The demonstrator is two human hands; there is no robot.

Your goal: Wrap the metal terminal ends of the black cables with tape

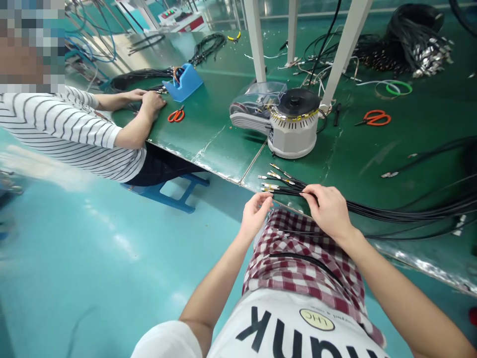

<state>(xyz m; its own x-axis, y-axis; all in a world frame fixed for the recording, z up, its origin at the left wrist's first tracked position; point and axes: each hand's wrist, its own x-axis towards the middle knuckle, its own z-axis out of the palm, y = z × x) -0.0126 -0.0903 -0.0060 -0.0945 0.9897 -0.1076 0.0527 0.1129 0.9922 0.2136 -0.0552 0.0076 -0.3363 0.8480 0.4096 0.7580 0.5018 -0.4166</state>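
Note:
A bundle of black cables (391,211) with metal tips (274,180) lies across the near edge of the green table (372,154). My right hand (330,211) is closed over the bundle just behind the tips. My left hand (255,214) pinches the end of one cable at the table's edge, fingers drawn together. Both hands sit above my checked lap.
A white tape dispenser machine (292,124) stands just beyond the cable tips. Orange scissors (374,118) lie to its right, another pair (176,115) to its left. A person in a striped shirt (70,132) works at the left. A blue tape holder (183,82) and cable heaps (406,40) sit farther back.

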